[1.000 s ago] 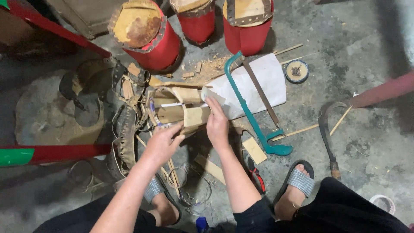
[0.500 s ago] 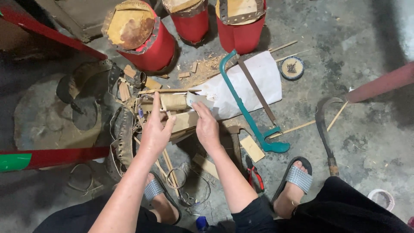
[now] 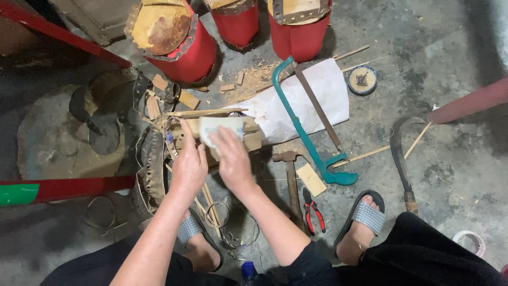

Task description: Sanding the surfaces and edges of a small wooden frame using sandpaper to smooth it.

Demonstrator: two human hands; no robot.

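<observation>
The pale sheet [image 3: 219, 128] is held on a block of bundled wooden pieces [image 3: 248, 139] on the floor, before the sandalled feet; the right hand [image 3: 233, 159] lies on it with fingers curled over its near edge, while the left hand [image 3: 188, 167] has loosely bent fingers resting against the block's left end, gripping nothing that can be made out. The sheet is best kept flat and pressed evenly while the block is steadied. Room is tight: a hammer [image 3: 290, 177] and teal hacksaw [image 3: 307, 132] lie just right, leather straps [image 3: 151, 164] left, red drums [image 3: 180, 39] beyond.
</observation>
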